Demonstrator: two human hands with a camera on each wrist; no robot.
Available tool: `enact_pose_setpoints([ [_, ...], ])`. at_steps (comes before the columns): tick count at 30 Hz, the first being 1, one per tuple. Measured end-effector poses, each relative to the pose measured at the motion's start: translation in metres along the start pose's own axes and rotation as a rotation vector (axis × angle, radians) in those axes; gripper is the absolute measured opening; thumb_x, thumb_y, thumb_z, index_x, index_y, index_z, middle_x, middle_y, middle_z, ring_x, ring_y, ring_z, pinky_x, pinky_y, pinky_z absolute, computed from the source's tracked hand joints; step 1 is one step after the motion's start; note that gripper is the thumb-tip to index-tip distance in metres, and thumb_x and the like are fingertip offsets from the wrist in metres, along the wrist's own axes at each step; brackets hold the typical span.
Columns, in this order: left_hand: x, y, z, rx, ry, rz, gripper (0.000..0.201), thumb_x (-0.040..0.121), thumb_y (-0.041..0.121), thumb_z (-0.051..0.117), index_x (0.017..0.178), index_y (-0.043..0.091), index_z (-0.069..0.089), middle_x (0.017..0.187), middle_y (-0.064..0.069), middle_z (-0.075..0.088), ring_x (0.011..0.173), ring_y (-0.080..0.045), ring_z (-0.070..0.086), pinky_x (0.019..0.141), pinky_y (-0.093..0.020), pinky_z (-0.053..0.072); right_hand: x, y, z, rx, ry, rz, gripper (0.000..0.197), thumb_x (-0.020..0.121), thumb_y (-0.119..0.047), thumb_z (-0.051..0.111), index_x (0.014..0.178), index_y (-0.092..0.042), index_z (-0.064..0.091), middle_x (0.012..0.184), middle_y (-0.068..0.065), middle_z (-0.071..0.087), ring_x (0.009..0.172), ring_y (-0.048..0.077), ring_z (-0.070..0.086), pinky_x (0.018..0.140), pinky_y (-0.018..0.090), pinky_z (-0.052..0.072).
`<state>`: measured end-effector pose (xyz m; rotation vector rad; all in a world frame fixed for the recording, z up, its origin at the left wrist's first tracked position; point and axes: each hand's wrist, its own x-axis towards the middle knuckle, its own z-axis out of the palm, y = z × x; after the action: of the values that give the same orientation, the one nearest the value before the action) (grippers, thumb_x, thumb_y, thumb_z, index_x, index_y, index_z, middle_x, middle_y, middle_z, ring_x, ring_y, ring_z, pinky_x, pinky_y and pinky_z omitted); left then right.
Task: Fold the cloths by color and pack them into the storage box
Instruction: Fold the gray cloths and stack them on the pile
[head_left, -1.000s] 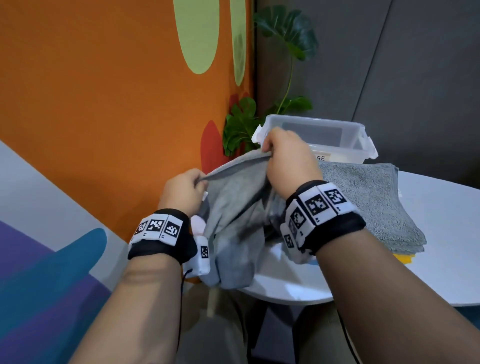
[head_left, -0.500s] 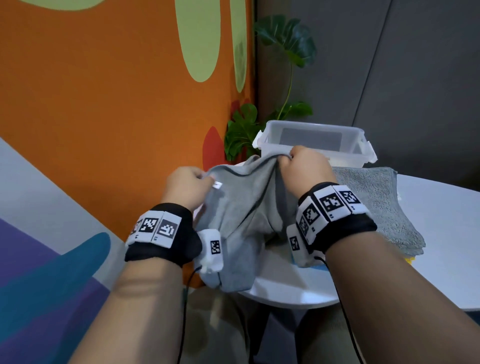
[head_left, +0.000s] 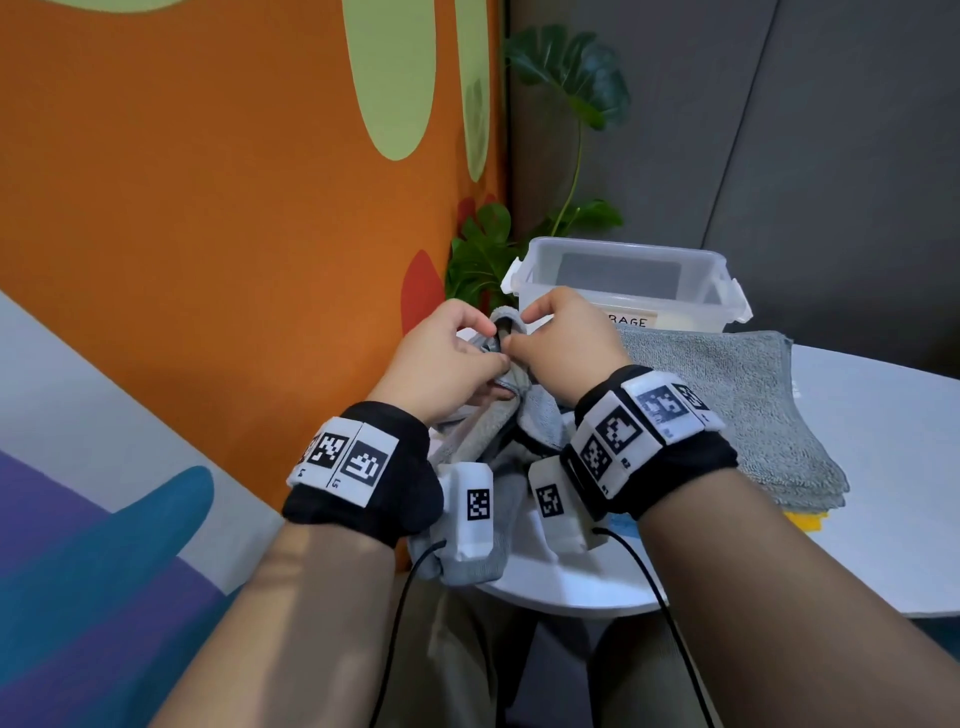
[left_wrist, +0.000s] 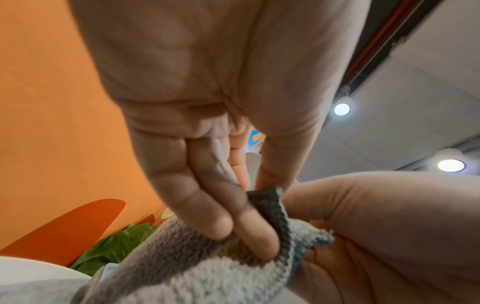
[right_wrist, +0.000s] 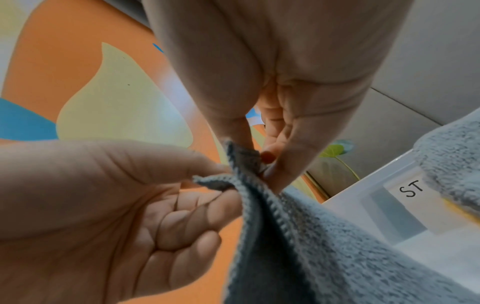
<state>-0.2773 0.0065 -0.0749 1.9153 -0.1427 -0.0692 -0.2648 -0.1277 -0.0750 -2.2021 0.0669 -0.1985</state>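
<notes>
Backdrop: orange wall (head_left: 208, 218) with pale green shapes on my left, dark panels behind, a leafy plant (head_left: 566, 78) in the corner
Counter: white counter (head_left: 883, 467), its rounded near edge towards me
Storage box: clear storage box (head_left: 623, 260) at the far side of the counter, lid off, label partly readable; I see what may be a pale cloth low inside but cannot be sure
Folded pile: grey folded cloths (head_left: 727, 395) stacked just in front of the box, touching its front wall; a yellow edge (head_left: 802, 519) peeks from under the stack, so colours seem kept in layers
Cloth in hand: grey cloth (head_left: 498, 467) held up off the counter, the rest hanging past the near edge, so gravity can straighten it
Left grip: left hand (head_left: 441, 364) pinches a stitched corner between thumb and fingers; the wrist view shows the dark hem (left_wrist: 275, 216) curled round a fingertip
Right grip: right hand (head_left: 566, 338) pinches the neighbouring corner of the same cloth (right_wrist: 311, 236), thumb against forefinger
Why so close: the two hands meet with corners together, which I read as matching edges for a fold in half
Stage: I judge this an early fold of this grey cloth; nothing of it is in the box yet
Next: lay it flat on the counter and crease it, keeping the hems aligned
Risk: soft terry slips, so the corners may drift apart
</notes>
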Motion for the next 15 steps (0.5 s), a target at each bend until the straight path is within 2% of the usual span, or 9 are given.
enact_pose_setpoints([
  [4, -0.004, 0.005, 0.001, -0.057, -0.017, -0.011, 0.027, 0.088, 0.0, 0.061, 0.11, 0.01, 0.05, 0.072, -0.014, 0.059, 0.07, -0.027, 0.073, 0.058, -0.029, 0.057, -0.002, -0.001, 0.0, 0.033, 0.018, -0.006, 0.022, 0.081, -0.031, 0.068, 0.095, -0.024, 0.052, 0.089, 0.001, 0.066, 0.086, 0.019, 0.062, 0.077, 0.032, 0.049],
  [6, -0.005, 0.007, 0.001, -0.109, -0.011, -0.017, 0.023, 0.089, -0.004, 0.053, 0.106, 0.012, 0.049, 0.078, -0.019, 0.065, 0.072, -0.028, 0.073, 0.063, -0.035, 0.058, -0.004, -0.004, -0.001, 0.053, 0.011, -0.022, 0.014, 0.083, -0.033, 0.065, 0.087, -0.026, 0.053, 0.087, -0.001, 0.066, 0.085, 0.017, 0.061, 0.076, 0.031, 0.049],
  [8, -0.003, 0.006, 0.0, -0.144, -0.006, -0.023, 0.025, 0.09, -0.006, 0.043, 0.101, 0.015, 0.047, 0.085, -0.021, 0.07, 0.073, -0.028, 0.073, 0.071, -0.039, 0.058, -0.006, -0.007, -0.004, 0.051, -0.027, -0.048, 0.012, 0.086, -0.033, 0.062, 0.079, -0.028, 0.053, 0.081, -0.004, 0.064, 0.08, 0.015, 0.06, 0.068, 0.028, 0.047],
  [10, -0.002, 0.005, -0.004, -0.138, 0.007, -0.027, 0.026, 0.089, -0.006, 0.04, 0.098, 0.017, 0.045, 0.085, -0.019, 0.07, 0.071, -0.026, 0.072, 0.072, -0.039, 0.058, -0.009, -0.01, -0.007, 0.074, -0.119, -0.067, 0.011, 0.084, -0.029, 0.064, 0.089, -0.025, 0.055, 0.083, -0.005, 0.063, 0.078, 0.013, 0.059, 0.064, 0.025, 0.044],
  [12, 0.001, 0.002, -0.009, -0.11, 0.016, -0.024, 0.025, 0.088, -0.005, 0.041, 0.096, 0.018, 0.045, 0.084, -0.015, 0.071, 0.072, -0.024, 0.07, 0.068, -0.037, 0.058, -0.009, -0.008, -0.007, 0.069, -0.208, -0.096, 0.03, 0.079, -0.021, 0.07, 0.104, -0.02, 0.054, 0.094, -0.002, 0.065, 0.086, 0.012, 0.061, 0.072, 0.026, 0.048],
  [15, 0.002, -0.003, -0.015, 0.005, 0.0, 0.006, 0.024, 0.088, 0.0, 0.044, 0.1, 0.02, 0.051, 0.083, -0.006, 0.07, 0.073, -0.018, 0.067, 0.065, -0.031, 0.049, -0.007, -0.006, -0.009, 0.006, -0.154, -0.177, 0.029, 0.08, -0.001, 0.058, 0.1, -0.022, 0.054, 0.097, -0.002, 0.068, 0.087, 0.012, 0.06, 0.073, 0.025, 0.047],
])
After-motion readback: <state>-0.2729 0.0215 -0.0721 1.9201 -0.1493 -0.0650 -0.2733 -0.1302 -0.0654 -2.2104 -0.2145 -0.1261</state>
